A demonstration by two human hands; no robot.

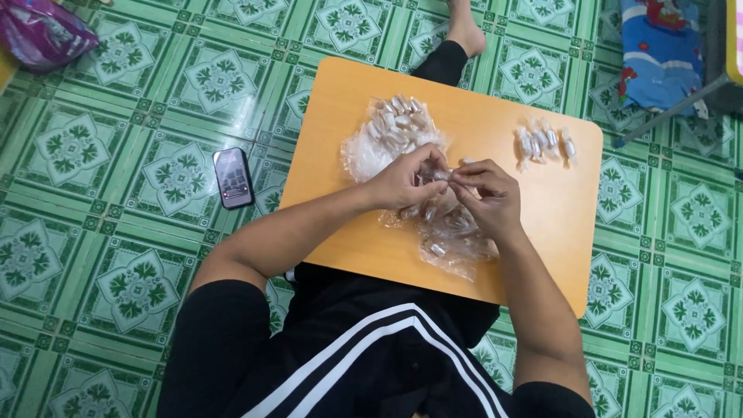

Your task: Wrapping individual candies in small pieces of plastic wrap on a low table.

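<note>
- We are sitting on green tiled floor at the orange table.
- Left hand and right hand are both pinching one small wrapped piece between them, long axis lying left-right.

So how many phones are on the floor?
1. The dark phone lies on the green tiled floor, left of the orange table. Others may be hidden.

I'm at home, sitting on the floor w/ green patterned tiles all over, typical living rm. A low orange tabletop sits across my lap, legs stretched out under it (bare foot showing at the far end). Phone lies on the tiles beside me, cartoon-print blue bedding & a pink bag in the corners.
</note>
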